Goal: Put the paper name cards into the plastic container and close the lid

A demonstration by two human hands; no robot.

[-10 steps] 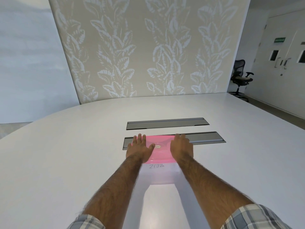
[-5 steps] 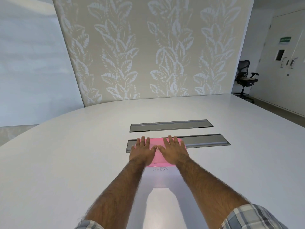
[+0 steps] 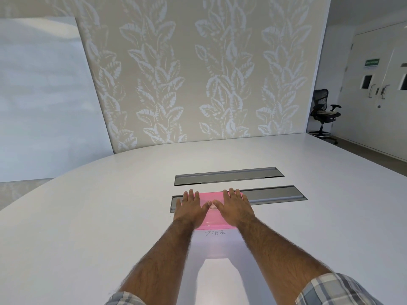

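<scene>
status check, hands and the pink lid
Left hand and right hand flat, fingers spread, on the pink plastic lid. Lid sits on container. Nothing in the way.

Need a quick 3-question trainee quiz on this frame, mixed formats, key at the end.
1. True or false: both hands lie flat, palms down, on the pink lid.
2. What word is handwritten on the card seen through the container's near wall?
3. The container partly overlaps: A) the near grey table slot B) the far grey table slot C) the office chair

Key: 1 true, left hand and right hand; 2 ZEBRA; 3 A
</scene>
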